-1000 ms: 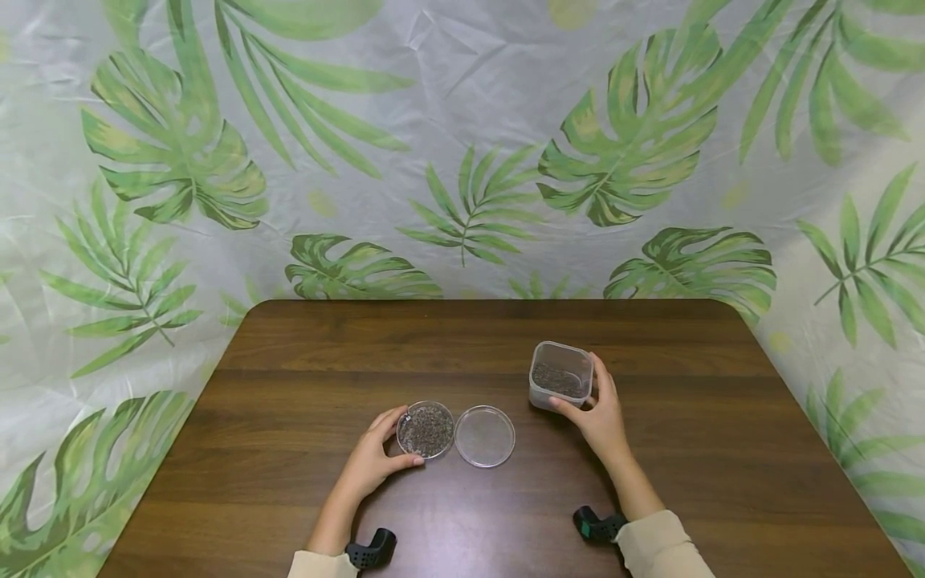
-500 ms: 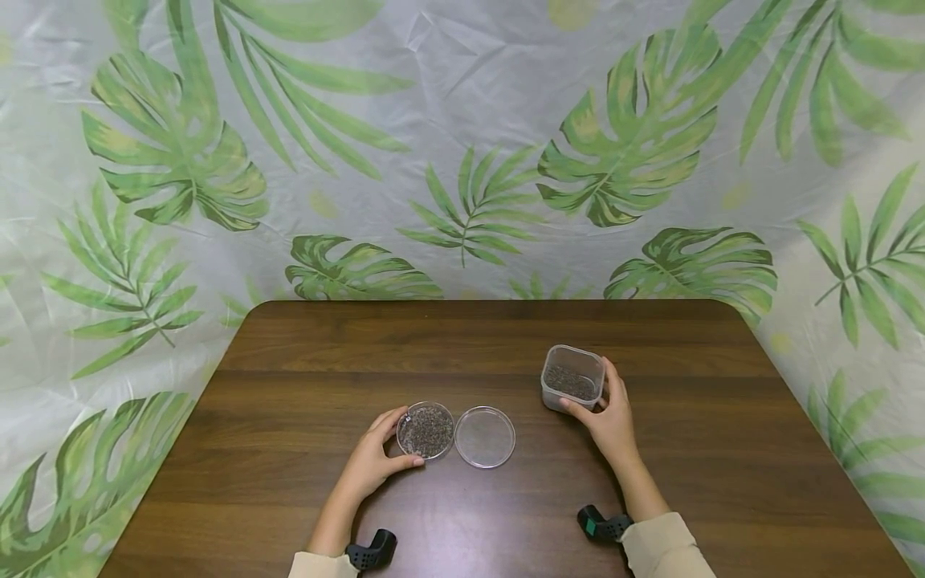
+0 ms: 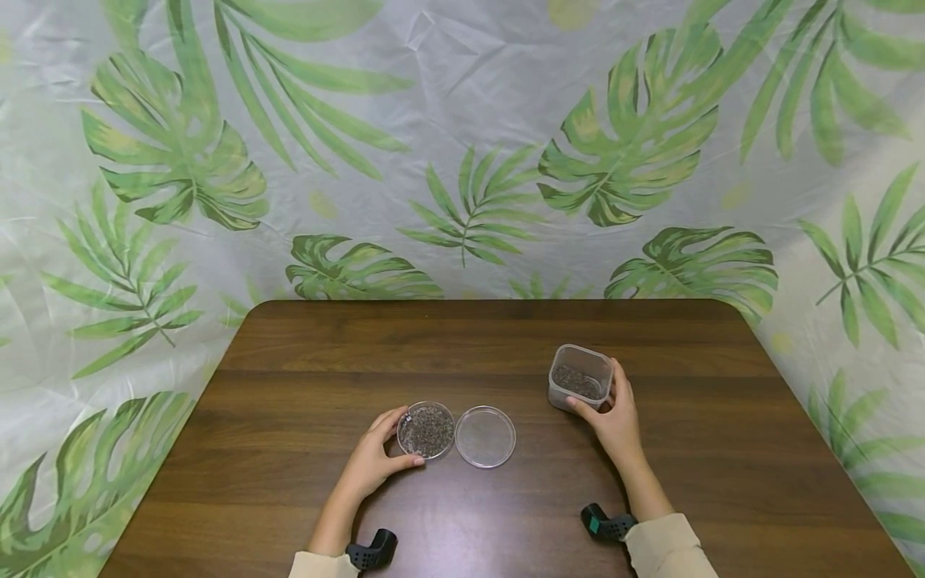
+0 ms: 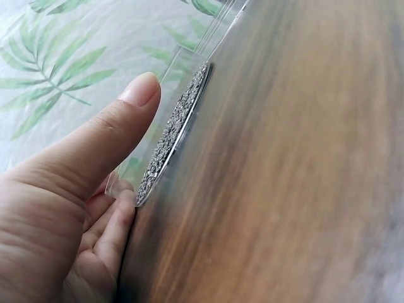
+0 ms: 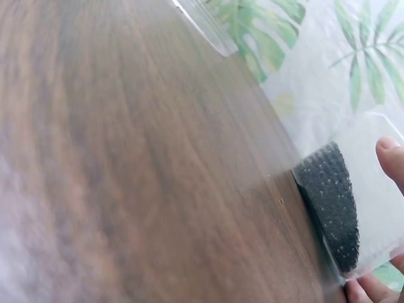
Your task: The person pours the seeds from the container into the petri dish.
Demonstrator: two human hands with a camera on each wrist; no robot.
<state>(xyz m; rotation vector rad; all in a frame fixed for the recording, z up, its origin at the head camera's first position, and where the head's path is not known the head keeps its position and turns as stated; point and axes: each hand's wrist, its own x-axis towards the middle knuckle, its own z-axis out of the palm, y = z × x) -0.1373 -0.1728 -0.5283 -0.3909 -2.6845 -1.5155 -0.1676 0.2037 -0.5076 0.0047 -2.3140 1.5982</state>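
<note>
My left hand (image 3: 374, 459) holds a round clear petri dish (image 3: 426, 431) by its left side, thumb at the near rim and fingers at the far one. Dark grey speckled granules (image 4: 175, 129) form a layer in the dish, which lies flat on the table. An empty petri dish lid (image 3: 486, 437) lies right beside it. Farther right, my right hand (image 3: 613, 417) grips a squarish clear plastic container (image 3: 580, 377) from its right side. Similar dark granules (image 5: 331, 202) cover the container's bottom; the right wrist view shows them heaped against the wall.
The brown wooden table (image 3: 325, 345) has rounded far corners. Behind it hangs a pale cloth (image 3: 462, 104) printed with green leaves. A black wrist device (image 3: 605, 523) sits on the right wrist, and another wrist device (image 3: 372, 550) on the left.
My right hand has moved the plastic container a short way to the right, away from the lid. The left hand, the petri dish and the lid have stayed in place.
</note>
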